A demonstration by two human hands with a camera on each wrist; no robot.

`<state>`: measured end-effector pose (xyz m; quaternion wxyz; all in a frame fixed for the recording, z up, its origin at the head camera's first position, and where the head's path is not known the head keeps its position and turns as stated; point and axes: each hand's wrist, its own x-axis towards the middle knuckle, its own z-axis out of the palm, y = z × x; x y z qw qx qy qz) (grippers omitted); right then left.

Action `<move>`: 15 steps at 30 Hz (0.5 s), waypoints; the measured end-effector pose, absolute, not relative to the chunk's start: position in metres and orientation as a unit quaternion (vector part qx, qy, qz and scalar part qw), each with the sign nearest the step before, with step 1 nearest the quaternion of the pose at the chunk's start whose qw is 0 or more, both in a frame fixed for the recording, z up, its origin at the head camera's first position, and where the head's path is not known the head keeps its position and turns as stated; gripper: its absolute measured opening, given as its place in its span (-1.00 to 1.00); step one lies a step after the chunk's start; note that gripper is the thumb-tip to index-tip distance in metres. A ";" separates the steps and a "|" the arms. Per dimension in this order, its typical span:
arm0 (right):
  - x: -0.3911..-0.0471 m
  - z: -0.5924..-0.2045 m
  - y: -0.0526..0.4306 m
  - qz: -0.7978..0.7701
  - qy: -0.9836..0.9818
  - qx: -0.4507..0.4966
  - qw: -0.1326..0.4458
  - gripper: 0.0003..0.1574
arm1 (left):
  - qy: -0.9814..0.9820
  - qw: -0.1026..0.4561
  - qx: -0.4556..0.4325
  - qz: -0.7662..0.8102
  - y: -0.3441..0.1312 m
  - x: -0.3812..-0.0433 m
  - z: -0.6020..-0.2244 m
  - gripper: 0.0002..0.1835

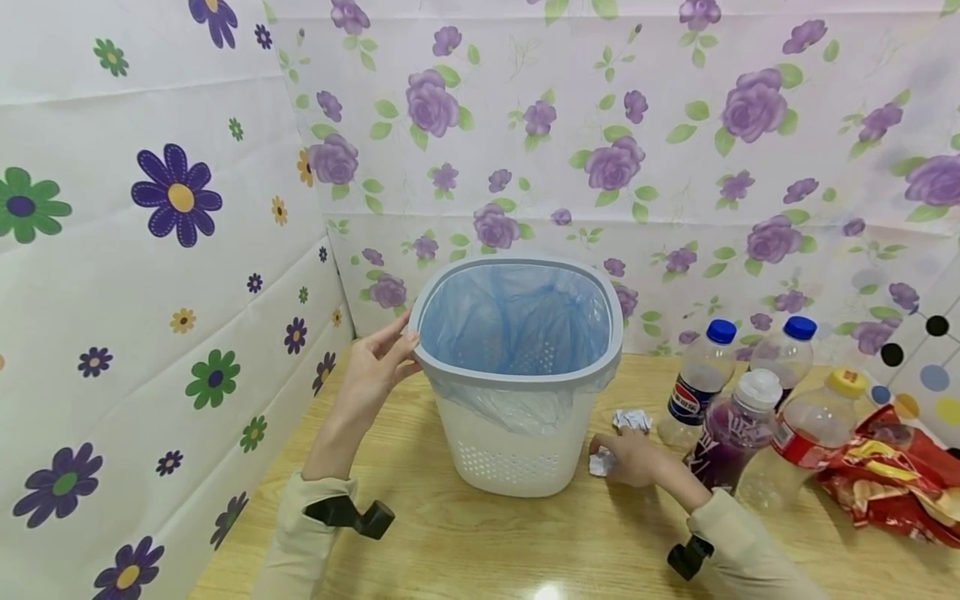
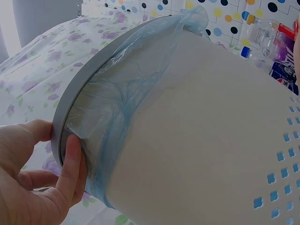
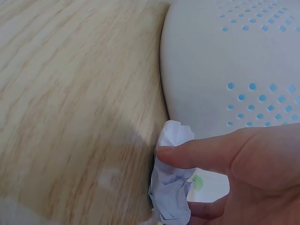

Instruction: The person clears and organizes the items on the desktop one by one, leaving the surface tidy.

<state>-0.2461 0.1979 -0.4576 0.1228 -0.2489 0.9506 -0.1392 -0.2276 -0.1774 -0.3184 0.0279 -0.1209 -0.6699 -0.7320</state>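
Note:
A white waste bin (image 1: 517,454) with a grey rim (image 1: 517,382) stands upright on the table, lined with a blue plastic bag (image 1: 480,317) folded over the rim. My left hand (image 1: 375,362) grips the rim at its left side; in the left wrist view its thumb and fingers (image 2: 71,159) lie on opposite sides of the edge. Beside the bin's lower right, my right hand (image 1: 637,458) pinches a crumpled paper ball (image 3: 171,192) at table level. Just behind that hand lies a second crumpled paper (image 1: 632,419).
Several plastic bottles stand to the right, among them a purple-labelled one (image 1: 731,437) and a yellow-capped one (image 1: 806,425). Red snack packaging (image 1: 892,471) lies at the far right. Flower-patterned sheets (image 1: 525,167) close off the back and left of the wooden table (image 1: 420,550).

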 end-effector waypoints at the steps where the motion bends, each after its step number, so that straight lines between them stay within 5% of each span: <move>1: -0.246 -0.458 0.198 -0.138 0.950 -0.253 0.118 -0.62 | -0.670 0.028 -0.120 -0.732 -0.177 -0.228 -0.318 -0.40; 15: -0.252 -0.465 0.206 -0.171 0.944 -0.270 0.076 -0.62 | -0.670 0.029 -0.122 -0.732 -0.177 -0.227 -0.318 -0.40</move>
